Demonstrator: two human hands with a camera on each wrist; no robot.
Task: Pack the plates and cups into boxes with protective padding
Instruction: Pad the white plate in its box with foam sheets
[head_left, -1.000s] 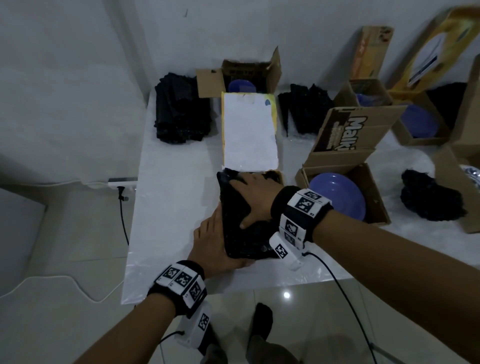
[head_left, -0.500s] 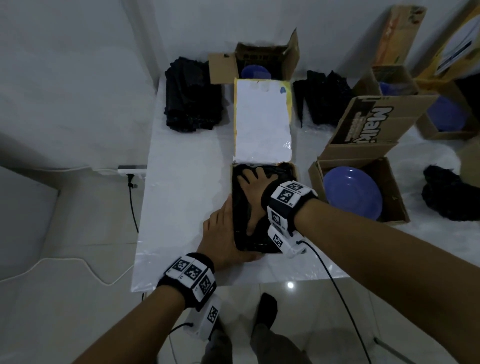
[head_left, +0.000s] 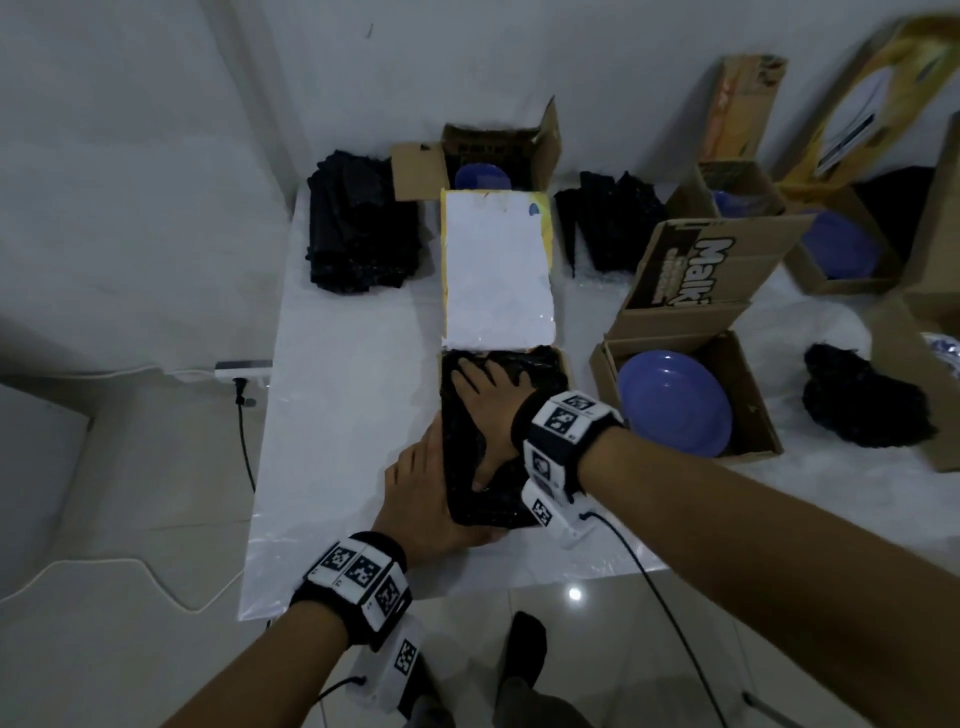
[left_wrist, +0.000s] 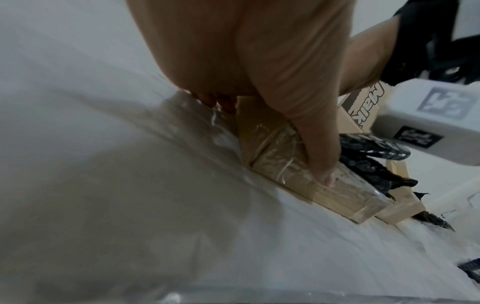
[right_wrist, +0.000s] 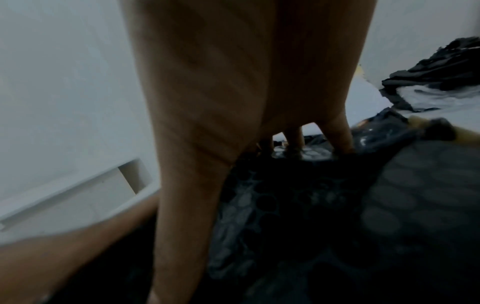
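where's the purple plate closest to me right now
In the head view, the purple plate lies inside the open cardboard box just right of the right hand.

I count five open brown cardboard boxes on the white table. Four round blue plastic plates are visible, one per box, excluding the near-edge box, which is filled with black bubble-wrap padding. Three further black bubble-wrap padding piles are present: two along the far edge, one toward the right edge.
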